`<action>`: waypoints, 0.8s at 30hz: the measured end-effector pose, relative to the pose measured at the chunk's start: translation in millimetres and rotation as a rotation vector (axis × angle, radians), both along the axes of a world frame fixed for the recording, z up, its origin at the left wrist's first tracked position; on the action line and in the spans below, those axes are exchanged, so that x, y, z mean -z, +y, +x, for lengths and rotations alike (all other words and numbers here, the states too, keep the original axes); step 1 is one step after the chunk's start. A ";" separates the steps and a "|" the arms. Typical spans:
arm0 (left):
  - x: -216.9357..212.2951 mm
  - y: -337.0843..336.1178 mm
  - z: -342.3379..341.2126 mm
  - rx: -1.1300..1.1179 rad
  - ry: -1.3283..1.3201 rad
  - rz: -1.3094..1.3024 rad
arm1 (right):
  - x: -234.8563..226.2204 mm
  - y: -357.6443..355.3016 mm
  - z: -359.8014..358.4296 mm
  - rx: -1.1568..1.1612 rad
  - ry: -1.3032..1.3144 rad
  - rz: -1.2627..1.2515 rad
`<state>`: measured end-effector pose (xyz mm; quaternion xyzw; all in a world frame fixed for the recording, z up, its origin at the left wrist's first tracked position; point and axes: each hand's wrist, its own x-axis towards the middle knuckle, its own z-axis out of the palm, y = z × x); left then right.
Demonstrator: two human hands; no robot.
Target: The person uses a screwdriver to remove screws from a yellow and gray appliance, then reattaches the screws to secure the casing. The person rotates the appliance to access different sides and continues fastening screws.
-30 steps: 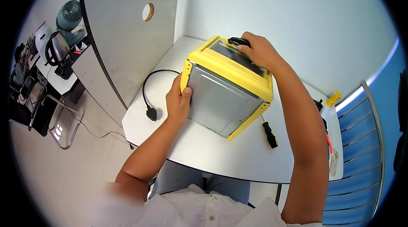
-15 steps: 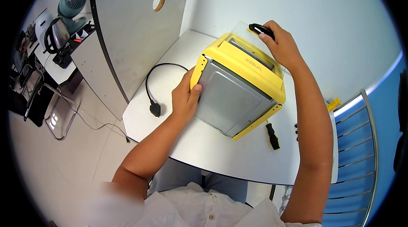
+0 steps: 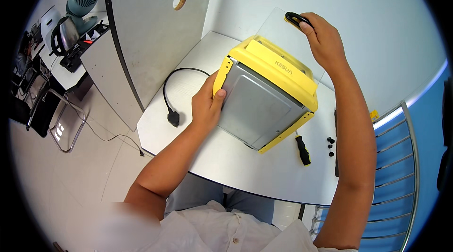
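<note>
A small yellow toaster oven [image 3: 283,69] with a grey metal panel [image 3: 257,103] facing me stands tilted on the white table. My left hand [image 3: 206,103] grips its left edge, thumb on the panel and fingers behind the yellow strip. At the far side, my right hand [image 3: 321,35] is closed round the black handle [image 3: 297,18] of the clear glass door [image 3: 275,24], which stands out from the yellow frame. A black and yellow screwdriver [image 3: 303,151] lies on the table right of the oven. Several small black feet or knobs [image 3: 331,146] lie further right, their kind unclear.
A black power cord with a plug [image 3: 173,118] curves over the white table [image 3: 236,176] left of the oven. A grey partition [image 3: 146,25] rises at the left, a metal railing [image 3: 415,157] at the right. Behind the partition are a kettle [image 3: 67,35] and a fan [image 3: 84,0].
My right hand has moved up and to the right with the handle, and more of the glass door shows beyond the frame. The oven and my left hand have hardly moved.
</note>
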<state>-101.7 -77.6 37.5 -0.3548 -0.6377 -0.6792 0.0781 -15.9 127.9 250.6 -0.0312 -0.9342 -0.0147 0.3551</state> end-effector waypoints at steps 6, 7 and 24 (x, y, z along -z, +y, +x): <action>1.2 0.4 -1.9 -0.022 -0.001 -0.017 | 1.9 3.1 -4.2 0.053 -0.068 -0.058; 1.2 0.5 -1.8 -0.030 0.007 -0.018 | 4.7 4.1 -4.0 0.069 -0.084 -0.079; 3.5 -0.1 -10.4 0.210 -0.052 0.047 | 52.9 29.0 -13.7 -0.075 -0.310 -0.341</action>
